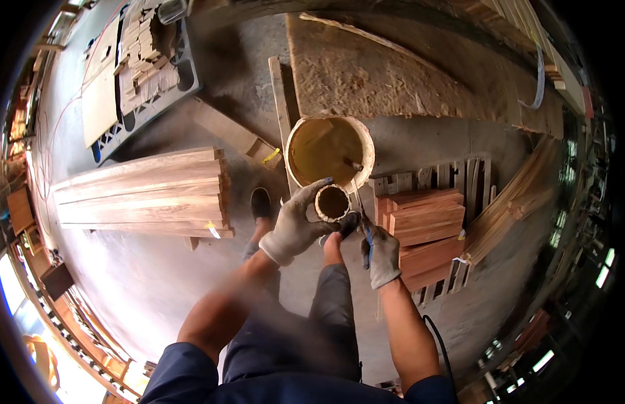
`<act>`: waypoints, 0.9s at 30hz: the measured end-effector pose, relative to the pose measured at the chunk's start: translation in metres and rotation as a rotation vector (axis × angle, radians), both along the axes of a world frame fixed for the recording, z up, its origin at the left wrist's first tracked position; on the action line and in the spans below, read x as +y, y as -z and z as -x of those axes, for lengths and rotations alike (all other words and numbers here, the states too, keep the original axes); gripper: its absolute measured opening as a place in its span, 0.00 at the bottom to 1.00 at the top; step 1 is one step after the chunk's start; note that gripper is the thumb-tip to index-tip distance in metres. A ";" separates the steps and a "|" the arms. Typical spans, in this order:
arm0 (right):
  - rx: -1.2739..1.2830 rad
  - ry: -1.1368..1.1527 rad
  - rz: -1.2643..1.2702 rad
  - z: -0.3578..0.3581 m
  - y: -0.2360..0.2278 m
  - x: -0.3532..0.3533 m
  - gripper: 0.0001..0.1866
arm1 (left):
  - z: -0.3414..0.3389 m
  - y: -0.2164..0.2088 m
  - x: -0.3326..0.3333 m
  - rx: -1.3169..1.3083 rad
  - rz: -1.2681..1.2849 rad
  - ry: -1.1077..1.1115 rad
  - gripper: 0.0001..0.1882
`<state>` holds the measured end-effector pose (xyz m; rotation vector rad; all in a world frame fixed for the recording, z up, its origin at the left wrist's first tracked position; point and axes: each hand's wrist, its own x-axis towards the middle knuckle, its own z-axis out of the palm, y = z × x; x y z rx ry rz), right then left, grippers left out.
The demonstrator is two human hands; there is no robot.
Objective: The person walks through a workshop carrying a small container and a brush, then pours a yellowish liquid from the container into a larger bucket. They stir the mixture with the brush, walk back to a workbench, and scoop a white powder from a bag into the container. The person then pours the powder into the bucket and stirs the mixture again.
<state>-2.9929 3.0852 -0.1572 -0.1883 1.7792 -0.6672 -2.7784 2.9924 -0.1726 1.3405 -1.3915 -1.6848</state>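
Observation:
My left hand (pixel 295 225), in a pale work glove, is wrapped round a small cup (pixel 333 219) with a crusted whitish rim and a dark inside. Just beyond it stands a large pale bucket (pixel 370 149) with a crusted rim and yellowish-brown contents. My gloved right hand (pixel 382 256) is closed on a thin stick-like tool (pixel 357 194) that points up to the bucket's near right rim. A dark stubby piece (pixel 353 165) shows inside the bucket; I cannot tell whether it is the tool's end.
Long planks (pixel 144 192) are stacked at left, and reddish boards (pixel 427 225) lie on slats at right. Behind the bucket lies a broad rough brown sheet (pixel 373 74). A pallet (pixel 147 101) with small wood pieces stands at far left. My shoe (pixel 260 202) is near the planks.

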 end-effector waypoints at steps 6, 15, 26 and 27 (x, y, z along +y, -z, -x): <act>-0.236 0.121 -0.098 -0.009 -0.040 -0.023 0.20 | 0.000 -0.012 0.011 0.127 -0.046 -0.092 0.46; -0.333 0.182 -0.096 -0.020 -0.038 -0.024 0.22 | -0.004 -0.012 0.007 0.137 -0.013 -0.156 0.44; -0.409 0.180 -0.084 -0.019 -0.035 -0.017 0.21 | -0.009 -0.005 0.013 0.057 0.008 -0.211 0.39; -0.409 0.194 -0.084 -0.019 -0.036 -0.016 0.20 | -0.009 -0.005 0.014 0.061 0.013 -0.208 0.39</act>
